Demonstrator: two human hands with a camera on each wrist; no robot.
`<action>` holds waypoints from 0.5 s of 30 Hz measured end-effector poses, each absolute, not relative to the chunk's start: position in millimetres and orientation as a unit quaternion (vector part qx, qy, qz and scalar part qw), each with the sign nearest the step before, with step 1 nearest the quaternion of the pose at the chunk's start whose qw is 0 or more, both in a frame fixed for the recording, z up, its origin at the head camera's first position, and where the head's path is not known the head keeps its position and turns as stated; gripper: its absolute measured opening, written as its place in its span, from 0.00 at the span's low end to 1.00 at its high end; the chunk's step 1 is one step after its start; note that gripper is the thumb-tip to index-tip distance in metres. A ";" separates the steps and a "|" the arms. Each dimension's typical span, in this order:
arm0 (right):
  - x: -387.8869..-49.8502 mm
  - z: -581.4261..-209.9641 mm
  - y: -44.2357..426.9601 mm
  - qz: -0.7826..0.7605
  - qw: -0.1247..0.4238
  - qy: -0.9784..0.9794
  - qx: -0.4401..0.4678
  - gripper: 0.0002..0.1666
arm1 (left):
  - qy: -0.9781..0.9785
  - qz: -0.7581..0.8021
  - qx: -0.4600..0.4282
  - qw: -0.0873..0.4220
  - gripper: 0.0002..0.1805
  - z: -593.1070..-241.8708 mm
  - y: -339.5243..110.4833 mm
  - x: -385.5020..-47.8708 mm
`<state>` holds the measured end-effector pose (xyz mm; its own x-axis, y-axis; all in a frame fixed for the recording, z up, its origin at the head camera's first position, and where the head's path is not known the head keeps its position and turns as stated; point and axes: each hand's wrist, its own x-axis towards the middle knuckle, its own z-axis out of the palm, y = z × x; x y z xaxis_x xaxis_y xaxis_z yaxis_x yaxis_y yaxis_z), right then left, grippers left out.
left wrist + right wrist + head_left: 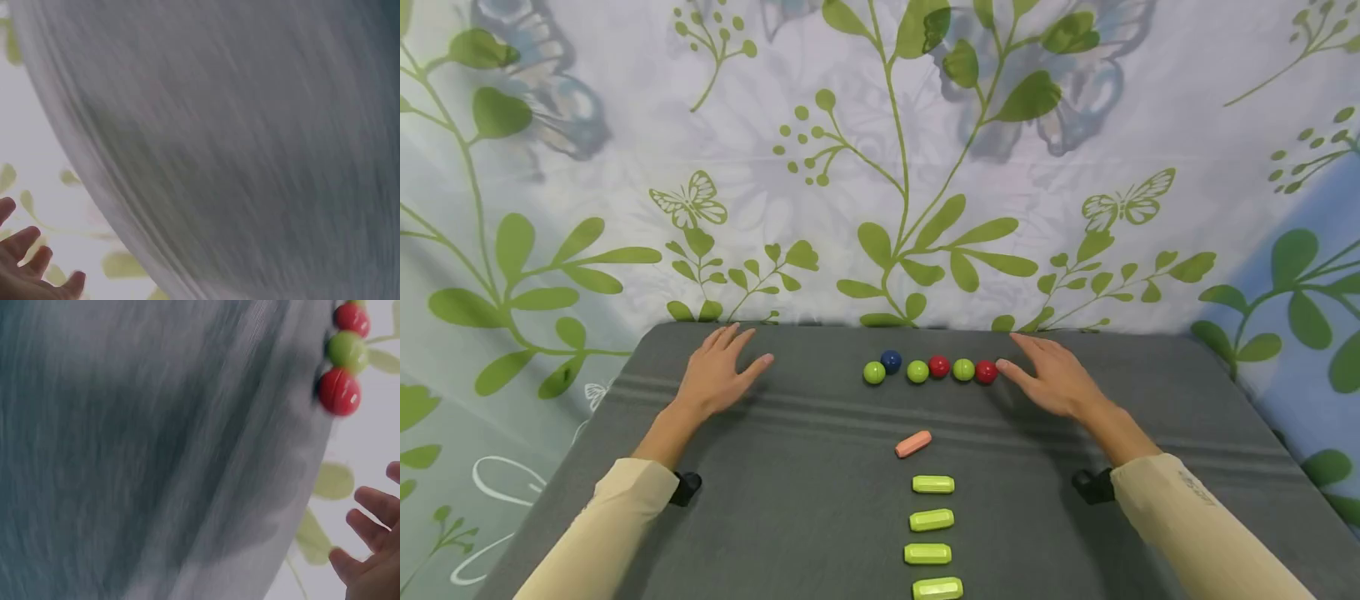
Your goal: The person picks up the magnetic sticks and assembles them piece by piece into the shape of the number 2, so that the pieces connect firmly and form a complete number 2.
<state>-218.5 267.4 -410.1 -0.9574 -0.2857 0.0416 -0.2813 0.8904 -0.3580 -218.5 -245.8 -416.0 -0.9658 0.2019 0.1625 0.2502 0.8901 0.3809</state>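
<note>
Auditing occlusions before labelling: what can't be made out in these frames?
Head: print on the right sleeve, too small to read.
Left wrist: most of the left hand, cut off by the left and bottom edges.
Left wrist: texture of the gray tabletop, blurred.
Right wrist: most of the right hand, cut off by the right and bottom edges.
Right wrist: the row beyond the upper red ball, cut off by the top edge.

Soft shadows, blurry wrist views
</note>
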 end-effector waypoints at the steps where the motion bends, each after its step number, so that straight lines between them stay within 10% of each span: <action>1: -217.0 -409.6 264.7 -0.205 0.001 0.967 -0.148 0.44 | -0.962 -0.231 -0.123 0.074 0.37 -416.1 -240.1 -217.0; 6: -212.5 -411.2 250.5 -0.314 -0.013 0.939 -0.136 0.38 | -0.907 -0.389 -0.143 0.071 0.29 -414.7 -201.7 -201.5; 15: -213.1 -419.5 238.3 -0.380 0.029 0.920 -0.089 0.31 | -0.816 -0.527 -0.210 -0.112 0.22 -414.4 -131.5 -175.2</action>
<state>-213.1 238.3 -419.5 -0.9826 -0.1850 0.0139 -0.1410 0.6963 -0.7038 -175.2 -131.5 -414.4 -0.8866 0.4609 0.0379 0.2242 0.3567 0.9069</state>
